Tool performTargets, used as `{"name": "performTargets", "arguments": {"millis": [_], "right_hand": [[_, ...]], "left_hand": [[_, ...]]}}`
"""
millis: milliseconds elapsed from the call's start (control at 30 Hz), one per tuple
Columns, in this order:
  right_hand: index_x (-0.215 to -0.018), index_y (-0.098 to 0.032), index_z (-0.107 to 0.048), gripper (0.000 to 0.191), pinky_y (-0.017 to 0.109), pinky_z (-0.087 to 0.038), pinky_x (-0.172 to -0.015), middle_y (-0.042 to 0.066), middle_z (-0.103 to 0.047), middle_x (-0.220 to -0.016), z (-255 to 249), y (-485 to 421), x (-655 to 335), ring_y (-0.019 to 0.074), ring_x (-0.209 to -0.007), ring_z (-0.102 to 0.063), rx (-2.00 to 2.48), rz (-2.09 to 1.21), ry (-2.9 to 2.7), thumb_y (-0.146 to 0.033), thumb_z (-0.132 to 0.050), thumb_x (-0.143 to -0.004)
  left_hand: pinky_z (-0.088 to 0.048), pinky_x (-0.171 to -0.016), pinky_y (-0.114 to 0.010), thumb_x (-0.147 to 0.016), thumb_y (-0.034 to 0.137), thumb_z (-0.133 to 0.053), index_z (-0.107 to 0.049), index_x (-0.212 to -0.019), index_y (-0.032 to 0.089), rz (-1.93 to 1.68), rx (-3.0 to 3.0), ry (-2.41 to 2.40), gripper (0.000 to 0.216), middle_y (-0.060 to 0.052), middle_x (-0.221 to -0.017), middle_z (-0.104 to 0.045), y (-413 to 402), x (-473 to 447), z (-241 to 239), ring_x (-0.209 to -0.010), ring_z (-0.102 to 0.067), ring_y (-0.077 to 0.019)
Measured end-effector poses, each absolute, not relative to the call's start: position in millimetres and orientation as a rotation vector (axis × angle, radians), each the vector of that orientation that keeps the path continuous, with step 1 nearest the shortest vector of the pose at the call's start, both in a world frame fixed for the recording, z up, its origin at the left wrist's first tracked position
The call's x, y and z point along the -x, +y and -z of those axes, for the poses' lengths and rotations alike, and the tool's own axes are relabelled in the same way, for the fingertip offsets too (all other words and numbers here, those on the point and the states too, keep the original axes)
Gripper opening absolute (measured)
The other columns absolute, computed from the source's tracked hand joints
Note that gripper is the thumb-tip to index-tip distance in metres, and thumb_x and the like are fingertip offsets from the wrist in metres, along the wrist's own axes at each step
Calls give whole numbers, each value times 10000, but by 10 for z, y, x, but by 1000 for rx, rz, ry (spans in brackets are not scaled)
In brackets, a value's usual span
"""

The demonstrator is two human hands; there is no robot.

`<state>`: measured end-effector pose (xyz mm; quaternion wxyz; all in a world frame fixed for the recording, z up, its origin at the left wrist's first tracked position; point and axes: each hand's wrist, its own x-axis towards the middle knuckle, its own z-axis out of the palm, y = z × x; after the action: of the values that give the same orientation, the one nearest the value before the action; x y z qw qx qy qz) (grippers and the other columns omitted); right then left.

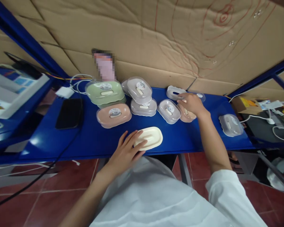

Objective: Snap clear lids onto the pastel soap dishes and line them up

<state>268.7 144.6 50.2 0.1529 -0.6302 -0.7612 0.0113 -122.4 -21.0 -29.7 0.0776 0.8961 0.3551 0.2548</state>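
My left hand (129,146) rests with fingers spread on the left end of a shallow cream oval dish (154,136), near the table's front edge. My right hand (190,102) reaches to the back, its fingers drawn together at the near edge of a translucent lid (172,91) with an oval hole. Under and beside that hand sits a peach soap box (186,116), partly covered by it. Just left of it lies a grey soap box (169,112) with a clear lid and round sticker.
Left of centre stand a stacked green soap box (105,92), a pink one (114,115) and several grey ones (144,107). Another grey box (231,125) lies far right. A black device (69,113), a white charger (64,92) and cables are at left. Cardboard (142,37) walls the back.
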Motion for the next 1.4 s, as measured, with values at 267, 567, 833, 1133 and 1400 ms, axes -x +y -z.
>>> {"name": "performTargets", "arguments": {"millis": [267,567,833,1133,1400], "right_hand": [[-903,-78,-718,512,323,-525,-1017,52,-762,-885,-522,1788,-2466,108,-914,-730,1811,-53,-2046,-538,-559,-1061],[-1268,-311,-678,242,343,-614,-575,16,-781,-872,-144,-359,-1721,216,-651,-731,1475,-434,-1509,-374,-637,-1038],[-1051,-400,-753,98,392,-659,-580,-52,-794,-855,0,-658,-1125,257,-665,-758,1499,-805,-1686,-424,-698,-973],[-1515,-324,-593,636,647,-533,-1165,158,-517,-1617,8,-533,-1397,403,-1502,-527,1596,-209,-2017,-526,-792,-946],[-1495,-331,-657,499,647,-451,-1272,63,-480,-1699,147,-365,-1206,382,-1654,-299,1337,-341,-2263,-257,-732,-1008]], "left_hand": [[-517,-1165,-549,-1066,264,-626,-718,-1277,238,-747,-2635,1079,231,-131,-1510,-637,-153,1434,285,-1366,-623,-319],[-540,-1161,-556,-1055,324,-666,-430,-1625,250,-821,-2480,1047,621,-230,-1735,-341,-66,1449,245,-1545,-479,-382],[-518,-1200,-590,-1019,163,-632,-492,-1593,261,-708,-2510,919,599,-207,-1743,-344,-4,1455,229,-1578,-438,-396],[-511,-1197,-597,-1016,332,-719,-513,-1585,239,-684,-2486,872,612,-229,-1743,-343,124,1469,196,-1554,-466,-416],[-521,-1209,-545,-1041,290,-678,-359,-1685,255,-686,-2380,982,720,-218,-1746,-340,46,1585,259,-1592,-424,-388]]}}
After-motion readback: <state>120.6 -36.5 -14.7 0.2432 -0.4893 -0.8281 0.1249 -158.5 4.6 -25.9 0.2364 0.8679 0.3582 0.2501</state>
